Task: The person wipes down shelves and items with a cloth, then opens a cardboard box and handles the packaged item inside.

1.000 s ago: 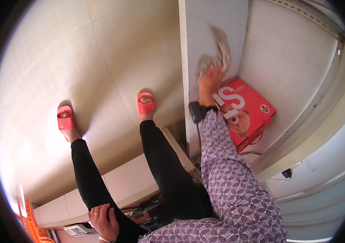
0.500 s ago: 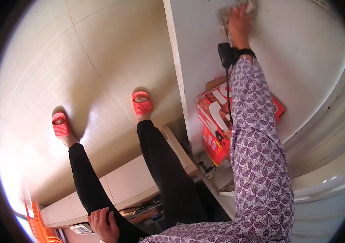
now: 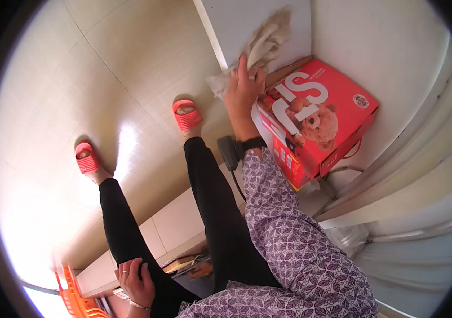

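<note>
My right hand (image 3: 243, 93) grips a crumpled greyish-white rag (image 3: 267, 45), which hangs out on both sides of the fingers over the edge of a white surface (image 3: 226, 24). A black strap with a dark device (image 3: 228, 152) and a cable is around that wrist. Just right of the hand is a red box (image 3: 342, 100) with a teddy bear picture and white lettering. My left hand (image 3: 135, 281) rests by my black-trousered thigh, thumb apart from the fingers, holding nothing. It wears a ring and a bracelet.
Pale cabinet drawers (image 3: 178, 220) run below my legs, with assorted items on an open shelf (image 3: 194, 267). An orange plastic item (image 3: 75, 297) stands at the lower left. A whitish curtain (image 3: 422, 212) hangs on the right. My feet wear red slippers (image 3: 188, 115) on the tiled floor.
My right hand has come down and left with the rag, from farther up the white surface to its edge. More of the red box shows. My left hand stays at the thigh.
</note>
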The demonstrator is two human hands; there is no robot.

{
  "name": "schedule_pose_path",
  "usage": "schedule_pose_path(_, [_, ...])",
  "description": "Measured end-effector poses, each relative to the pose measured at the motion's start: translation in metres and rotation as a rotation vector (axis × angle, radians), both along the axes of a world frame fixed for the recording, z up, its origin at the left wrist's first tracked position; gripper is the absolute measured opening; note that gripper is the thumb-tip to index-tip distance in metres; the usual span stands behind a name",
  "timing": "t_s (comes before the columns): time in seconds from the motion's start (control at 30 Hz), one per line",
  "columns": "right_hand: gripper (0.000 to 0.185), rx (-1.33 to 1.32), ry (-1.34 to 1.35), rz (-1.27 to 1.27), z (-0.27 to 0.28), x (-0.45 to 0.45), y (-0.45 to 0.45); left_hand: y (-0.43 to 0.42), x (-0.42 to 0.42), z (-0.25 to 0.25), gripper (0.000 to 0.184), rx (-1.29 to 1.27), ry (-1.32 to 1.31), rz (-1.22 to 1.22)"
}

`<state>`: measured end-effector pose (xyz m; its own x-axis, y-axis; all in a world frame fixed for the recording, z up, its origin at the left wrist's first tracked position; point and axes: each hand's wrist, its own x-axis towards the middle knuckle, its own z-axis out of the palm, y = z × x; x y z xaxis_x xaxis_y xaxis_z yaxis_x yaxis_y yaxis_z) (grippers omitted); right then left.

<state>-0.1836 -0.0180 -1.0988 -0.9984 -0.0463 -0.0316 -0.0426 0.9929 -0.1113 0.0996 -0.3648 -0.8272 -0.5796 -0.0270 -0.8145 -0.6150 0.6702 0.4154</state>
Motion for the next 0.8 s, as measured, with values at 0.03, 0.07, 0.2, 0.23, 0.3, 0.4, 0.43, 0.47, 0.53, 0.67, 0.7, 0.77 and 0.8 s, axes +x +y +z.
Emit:
schedule_pose_path(0.03, [0.052, 0.0, -0.03, 0.031, 0.007, 0.017, 0.007, -0.002, 0.0, 0.001, 0.009, 0.004, 0.004, -0.004])
schedule_pose_path(0.07, [0.052, 0.002, -0.057, 0.067, 0.015, 0.033, 0.014, -0.002, -0.001, 0.001, 0.009, 0.003, 0.014, -0.012])
schedule_pose_path(0.2, [0.04, -0.136, -0.279, 0.017, 0.047, 0.089, 0.045, -0.006, 0.001, 0.002, 0.01, 0.015, 0.046, -0.044])
schedule_pose_path(0.23, [0.037, -0.171, -0.346, -0.033, 0.055, 0.095, 0.055, -0.005, 0.003, 0.002, 0.011, 0.017, 0.041, -0.045])
schedule_pose_path(0.3, [0.03, -0.315, -0.465, -0.239, 0.068, 0.104, 0.081, -0.003, 0.003, 0.002, 0.012, 0.023, 0.034, -0.062])
schedule_pose_path(0.4, [0.021, -0.553, -0.504, -0.584, 0.079, 0.123, 0.13, -0.003, 0.002, -0.003, 0.016, 0.087, -0.028, -0.079])
schedule_pose_path(0.43, [0.02, -0.567, -0.432, -0.627, 0.085, 0.129, 0.144, -0.005, 0.001, -0.013, 0.018, 0.15, -0.079, -0.068])
schedule_pose_path(0.47, [0.021, -0.57, -0.417, -0.646, 0.085, 0.136, 0.155, -0.002, -0.004, -0.024, 0.02, 0.213, -0.13, -0.059])
schedule_pose_path(0.53, [0.024, -0.571, -0.386, -0.682, 0.087, 0.147, 0.174, 0.015, -0.031, -0.054, 0.027, 0.245, 0.02, -0.091])
schedule_pose_path(0.67, [0.029, -0.746, -0.374, -0.744, 0.099, 0.154, 0.175, 0.085, -0.133, -0.1, 0.04, 0.407, 0.332, -0.185])
schedule_pose_path(0.7, [0.03, -0.903, -0.345, -0.957, 0.088, 0.162, 0.189, 0.108, -0.167, -0.101, 0.045, 0.491, 0.337, -0.173])
schedule_pose_path(0.77, [0.031, -1.153, -0.312, -1.117, 0.079, 0.161, 0.201, 0.158, -0.203, -0.113, 0.05, 0.588, 0.525, -0.212])
schedule_pose_path(0.8, [0.031, -1.247, -0.316, -1.062, 0.086, 0.151, 0.196, 0.184, -0.219, -0.112, 0.056, 0.642, 0.588, -0.2])
